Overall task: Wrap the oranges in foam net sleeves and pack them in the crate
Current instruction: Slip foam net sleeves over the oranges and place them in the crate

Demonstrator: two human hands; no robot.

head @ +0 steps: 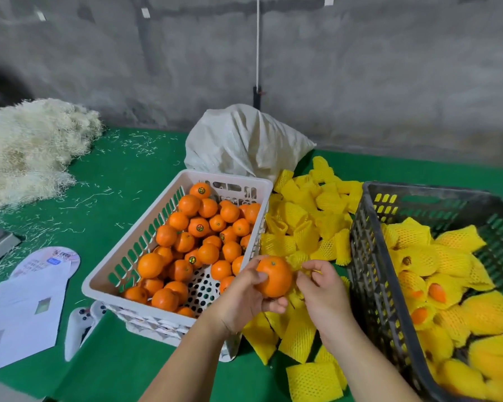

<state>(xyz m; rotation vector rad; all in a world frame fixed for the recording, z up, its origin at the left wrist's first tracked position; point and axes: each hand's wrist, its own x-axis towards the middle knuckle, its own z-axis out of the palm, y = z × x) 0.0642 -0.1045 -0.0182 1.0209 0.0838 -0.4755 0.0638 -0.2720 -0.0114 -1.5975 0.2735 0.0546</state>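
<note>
Both bare forearms reach in from six o'clock, converging toward the centre. The left hand point(241, 297) is turned palm inward, its thumb lying across the near face of an orange point(274, 276) and its fingers point(276, 307) curled beneath it, gripping it. The right hand point(321, 288) sits just beside it at three o'clock, wrist bent, with thumb and fingers drawn together in a pinch on a yellow foam net sleeve point(298, 261) at the orange's right side.
</note>
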